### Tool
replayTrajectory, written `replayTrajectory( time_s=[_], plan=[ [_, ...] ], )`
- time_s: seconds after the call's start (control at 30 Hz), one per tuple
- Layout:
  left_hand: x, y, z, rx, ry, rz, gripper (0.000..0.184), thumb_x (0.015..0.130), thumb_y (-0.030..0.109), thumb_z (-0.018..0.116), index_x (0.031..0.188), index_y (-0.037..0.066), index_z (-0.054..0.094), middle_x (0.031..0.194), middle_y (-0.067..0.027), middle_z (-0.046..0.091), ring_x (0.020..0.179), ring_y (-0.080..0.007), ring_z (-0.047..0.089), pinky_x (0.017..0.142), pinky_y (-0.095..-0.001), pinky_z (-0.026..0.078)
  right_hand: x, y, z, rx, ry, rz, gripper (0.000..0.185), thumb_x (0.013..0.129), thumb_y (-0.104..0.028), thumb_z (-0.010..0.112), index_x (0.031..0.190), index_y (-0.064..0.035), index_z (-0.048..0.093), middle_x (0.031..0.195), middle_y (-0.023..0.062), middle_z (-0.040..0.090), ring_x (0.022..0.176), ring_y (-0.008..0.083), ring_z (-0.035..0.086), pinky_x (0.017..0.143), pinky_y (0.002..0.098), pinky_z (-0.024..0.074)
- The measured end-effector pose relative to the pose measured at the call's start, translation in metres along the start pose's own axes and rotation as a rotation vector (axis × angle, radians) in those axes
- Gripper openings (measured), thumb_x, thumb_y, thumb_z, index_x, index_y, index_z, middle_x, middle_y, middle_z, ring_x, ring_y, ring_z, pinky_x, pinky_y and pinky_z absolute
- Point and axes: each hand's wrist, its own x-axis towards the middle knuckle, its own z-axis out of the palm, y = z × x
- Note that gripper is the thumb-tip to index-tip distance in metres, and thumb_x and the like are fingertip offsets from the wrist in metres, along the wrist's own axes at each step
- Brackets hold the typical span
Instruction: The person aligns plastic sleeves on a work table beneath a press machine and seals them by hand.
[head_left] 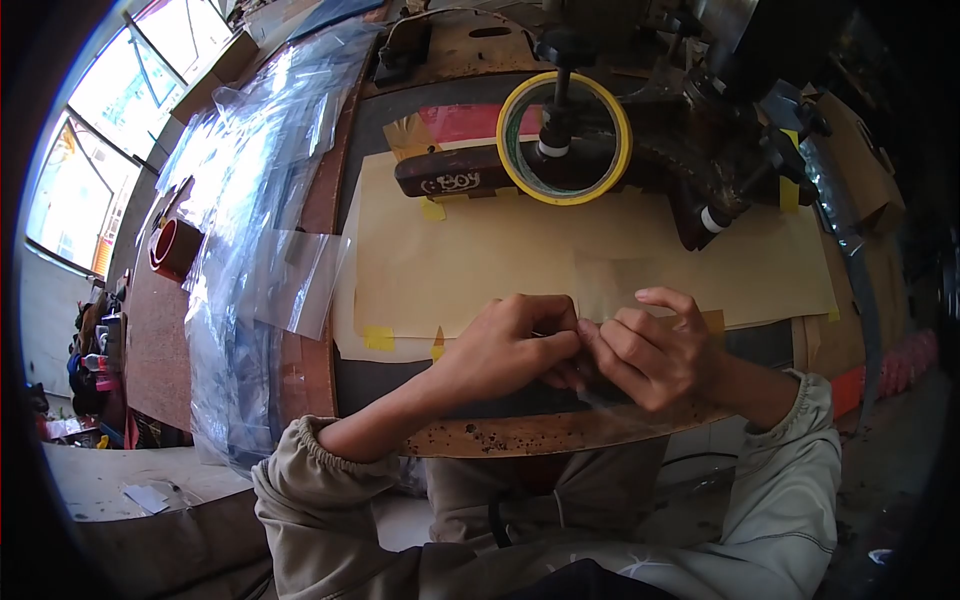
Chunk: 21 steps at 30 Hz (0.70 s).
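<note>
My left hand (pixel 512 345) and my right hand (pixel 652 352) meet over the front part of the work board, their fingertips pinched close together. Between them is a thin clear plastic sheet (pixel 612 278), faintly visible above the fingers and again below them. Its edges are hard to make out. My right index finger is raised and bent, while the thumb and other fingers stay closed. Under the hands lies a large tan paper sheet (pixel 480 260), fixed with bits of yellow tape (pixel 379 338).
A dark metal machine arm (pixel 450 172) crosses the board, with a yellow tape roll (pixel 621 130) hung around its knob. Clear plastic bags (pixel 240 200) are heaped at left, beside a reddish-brown ring (pixel 175 248). A cardboard box (pixel 855 160) stands at right.
</note>
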Motion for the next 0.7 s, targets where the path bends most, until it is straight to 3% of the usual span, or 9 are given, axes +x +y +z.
replayTrajectory(
  time_s=[0.13, 0.33, 0.53, 0.7],
  plan=[
    [0.0, -0.0022, 0.0024, 0.052, 0.075, 0.026, 0.016, 0.087, 0.011, 0.06, 0.085, -0.005, 0.062, 0.072, -0.0097, 0.068, 0.071, -0.0168, 0.072, 0.065, -0.0268, 0.057, 0.0009, -0.0007, 0.0056, 0.045, 0.018, 0.029, 0.003, 0.085, -0.018, 0.063, 0.082, -0.018, 0.062, 0.09, -0.003, 0.057, 0.087, 0.01, 0.062, 0.095, 0.0406, 0.0452],
    [-0.0027, 0.0009, 0.0016, 0.447, 0.236, 0.232, 0.018, 0.084, 0.011, 0.061, 0.076, -0.006, 0.062, 0.066, -0.0135, 0.067, 0.064, -0.0197, 0.072, 0.059, -0.0301, 0.055, 0.0035, 0.0025, 0.009, -0.13, -0.003, -0.023, 0.009, 0.09, -0.022, 0.058, 0.082, -0.0234, 0.055, 0.096, -0.0053, 0.061, 0.104, 0.0092, 0.061, 0.101, 0.044, 0.0435],
    [-0.0027, 0.0057, -0.0014, 0.259, 0.213, 0.114, 0.023, 0.082, 0.015, 0.062, 0.072, -0.006, 0.06, 0.063, -0.0153, 0.066, 0.061, -0.0221, 0.072, 0.057, -0.0307, 0.055, 0.0029, -0.0006, 0.0063, -0.236, -0.065, 0.042, 0.009, 0.091, -0.023, 0.057, 0.086, -0.0252, 0.05, 0.102, -0.0016, 0.065, 0.109, 0.0153, 0.061, 0.105, 0.049, 0.0388],
    [-0.0022, 0.0054, -0.003, 0.3, 0.214, 0.137, 0.021, 0.081, 0.014, 0.062, 0.072, -0.005, 0.06, 0.063, -0.0156, 0.066, 0.059, -0.0237, 0.07, 0.057, -0.0333, 0.054, 0.0088, -0.0019, 0.0106, -0.189, -0.058, 0.235, 0.013, 0.091, -0.025, 0.06, 0.089, -0.0272, 0.047, 0.103, 0.0017, 0.065, 0.11, 0.0192, 0.061, 0.103, 0.0568, 0.0388]
  ],
)
